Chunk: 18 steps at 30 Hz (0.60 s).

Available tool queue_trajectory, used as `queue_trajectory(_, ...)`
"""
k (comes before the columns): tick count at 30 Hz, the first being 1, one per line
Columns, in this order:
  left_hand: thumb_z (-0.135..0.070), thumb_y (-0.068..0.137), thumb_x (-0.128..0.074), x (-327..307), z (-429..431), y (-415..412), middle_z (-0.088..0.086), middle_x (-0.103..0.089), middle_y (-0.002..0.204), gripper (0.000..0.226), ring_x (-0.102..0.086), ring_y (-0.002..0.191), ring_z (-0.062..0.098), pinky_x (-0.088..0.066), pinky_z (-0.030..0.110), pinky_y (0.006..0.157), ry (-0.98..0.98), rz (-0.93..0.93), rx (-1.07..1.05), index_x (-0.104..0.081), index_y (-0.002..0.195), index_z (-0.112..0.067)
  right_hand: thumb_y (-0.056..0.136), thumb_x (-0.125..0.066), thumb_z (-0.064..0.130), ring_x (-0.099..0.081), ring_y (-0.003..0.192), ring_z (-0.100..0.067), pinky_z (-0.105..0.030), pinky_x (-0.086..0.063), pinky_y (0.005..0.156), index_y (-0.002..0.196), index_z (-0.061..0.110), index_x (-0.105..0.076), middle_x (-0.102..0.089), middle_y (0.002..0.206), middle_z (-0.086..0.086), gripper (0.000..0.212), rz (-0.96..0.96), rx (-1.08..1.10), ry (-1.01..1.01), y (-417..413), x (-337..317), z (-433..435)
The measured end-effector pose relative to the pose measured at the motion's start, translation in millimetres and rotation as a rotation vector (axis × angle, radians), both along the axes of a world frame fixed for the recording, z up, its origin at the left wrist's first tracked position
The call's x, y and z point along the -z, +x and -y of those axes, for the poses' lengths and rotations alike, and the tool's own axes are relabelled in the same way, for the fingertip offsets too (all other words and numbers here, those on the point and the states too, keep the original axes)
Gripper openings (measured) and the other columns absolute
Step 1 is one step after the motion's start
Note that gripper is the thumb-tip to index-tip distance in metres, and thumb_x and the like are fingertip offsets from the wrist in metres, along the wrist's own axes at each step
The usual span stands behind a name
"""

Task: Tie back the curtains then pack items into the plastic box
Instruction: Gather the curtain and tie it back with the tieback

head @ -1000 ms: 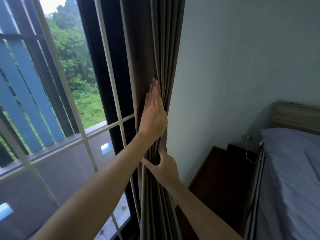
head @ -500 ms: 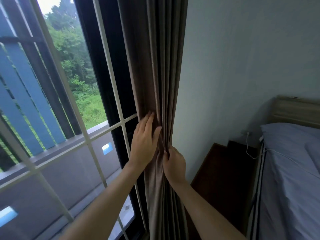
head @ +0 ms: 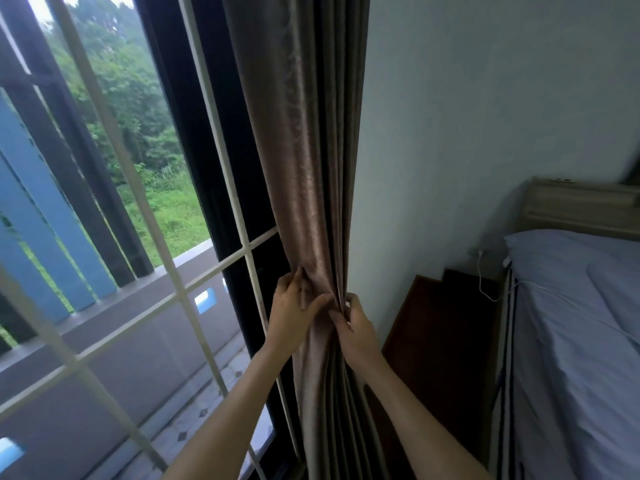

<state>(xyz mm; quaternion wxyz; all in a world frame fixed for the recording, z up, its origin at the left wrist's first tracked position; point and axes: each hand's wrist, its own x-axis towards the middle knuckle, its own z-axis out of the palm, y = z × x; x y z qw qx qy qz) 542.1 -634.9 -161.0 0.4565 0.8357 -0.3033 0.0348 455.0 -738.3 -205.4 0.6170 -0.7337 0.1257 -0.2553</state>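
A brown pleated curtain (head: 304, 140) hangs gathered against the right side of the window, next to the pale wall. My left hand (head: 294, 311) grips its left folds at about waist height, thumb across the front. On the curtain's right edge, close beside the left hand, my right hand (head: 356, 332) pinches the folds. Between the two hands the fabric is bunched into a narrow waist. No tie-back band and no plastic box are in view.
The window (head: 114, 216) with white grille bars fills the left. A dark wooden nightstand (head: 440, 327) stands to the right of the curtain, with a white cable (head: 483, 275) above it. The bed (head: 571, 341) with blue bedding and a headboard fills the right side.
Both hands have slid down the curtain and come together. The left hand went from lying flat on the folds to gripping them; the right closed on the curtain's right edge.
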Motion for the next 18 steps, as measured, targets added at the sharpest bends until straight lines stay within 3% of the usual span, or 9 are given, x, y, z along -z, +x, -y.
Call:
queue_trajectory(3,-0.042,0.079,-0.072,-7,4,2,-0.001,-0.052,0.123,0.072,-0.055,0.105,0.010,-0.042,0.011,0.084,-0.015,-0.041,0.066,-0.043,0.140,-0.017,0.097,-0.055,0.023,-0.070,0.095,-0.017,-0.034,-0.055,0.086,0.107,0.019,-0.047,-0.074,0.100,-0.002,0.012,0.001,-0.106,0.248,0,-2,10)
queue_trajectory(6,-0.036,0.074,-0.078,-17,7,5,-0.011,-0.061,0.096,0.062,-0.058,0.083,-0.002,-0.043,0.004,0.067,-0.012,-0.074,0.144,-0.054,0.128,-0.019,0.092,-0.064,0.014,-0.072,0.086,-0.023,-0.030,-0.057,0.074,0.092,0.011,-0.052,-0.075,0.090,-0.009,0.012,-0.030,-0.149,0.364,3,-11,26)
queue_trajectory(9,-0.030,0.075,-0.079,-23,18,11,-0.011,-0.067,0.092,0.046,-0.063,0.084,0.000,-0.046,0.005,0.067,-0.003,-0.134,0.190,-0.062,0.116,-0.016,0.082,-0.075,0.013,-0.071,0.088,-0.025,-0.029,-0.058,0.071,0.097,0.015,-0.055,-0.072,0.098,-0.012,0.025,-0.012,-0.093,0.397,9,-13,38)
queue_trajectory(13,-0.023,0.081,-0.075,-24,40,15,-0.006,-0.070,0.096,0.033,-0.064,0.085,0.003,-0.047,0.006,0.066,-0.023,-0.211,0.191,-0.066,0.111,-0.013,0.076,-0.081,0.024,-0.063,0.095,0.000,-0.020,-0.055,0.079,0.129,0.031,-0.043,-0.059,0.112,0.016,0.065,-0.001,0.038,0.172,17,-15,56)
queue_trajectory(16,-0.020,0.081,-0.075,-25,49,18,-0.003,-0.073,0.098,0.031,-0.068,0.088,0.008,-0.049,0.008,0.069,-0.036,-0.251,0.226,-0.069,0.110,-0.012,0.072,-0.084,0.037,-0.065,0.109,-0.015,-0.040,-0.055,0.092,0.138,0.041,-0.045,-0.057,0.129,0.020,0.077,-0.009,-0.057,0.147,20,-12,73)
queue_trajectory(18,-0.018,0.079,-0.076,-27,49,21,-0.003,-0.073,0.096,0.029,-0.069,0.089,0.009,-0.051,0.014,0.074,-0.048,-0.301,0.246,-0.070,0.107,-0.012,0.075,-0.083,0.027,-0.068,0.104,-0.022,-0.047,-0.055,0.091,0.137,0.037,-0.050,-0.061,0.129,0.015,0.071,-0.038,-0.160,0.189,20,-14,81)
